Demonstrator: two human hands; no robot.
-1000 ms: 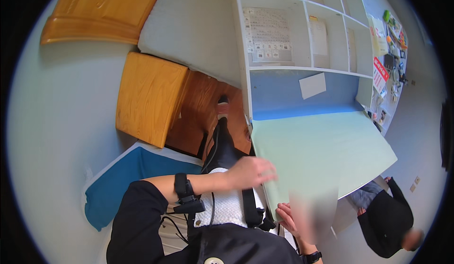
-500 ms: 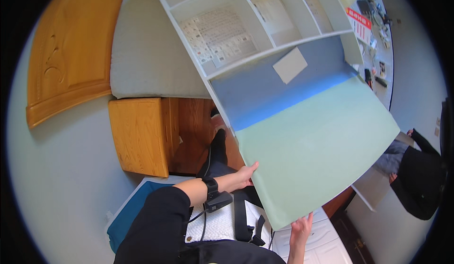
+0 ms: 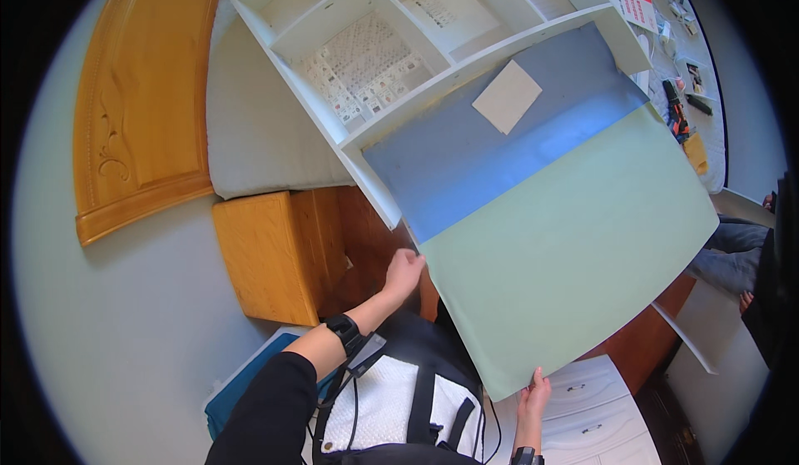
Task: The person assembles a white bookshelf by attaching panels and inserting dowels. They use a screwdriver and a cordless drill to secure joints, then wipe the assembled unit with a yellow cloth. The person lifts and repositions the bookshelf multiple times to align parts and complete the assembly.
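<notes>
A large pale green sheet (image 3: 566, 248) slants out from a white shelf unit (image 3: 329, 124), its upper edge meeting a blue-grey surface (image 3: 499, 165) in the nearest bay. My left hand (image 3: 405, 272) is closed, fingers curled at the sheet's left edge close to the unit's lower corner. At the sheet's near corner my right hand (image 3: 534, 394) grips the lower edge, thumb on top and the other fingers partly hidden underneath. A small cream rectangular card (image 3: 507, 97) lies on the blue-grey surface.
Beyond the unit, a table (image 3: 712, 144) carries tools and small items. Another person's jeans (image 3: 732, 253) and hand (image 3: 746, 302) show at the right. A wooden cabinet (image 3: 266, 253) and carved headboard (image 3: 146, 107) are on the left; a white drawer unit (image 3: 591, 415) stands below the sheet.
My left hand has moved up along the sheet's left edge toward the shelf unit. My right hand stays at the near corner. The view has shifted, and the other person has moved.
</notes>
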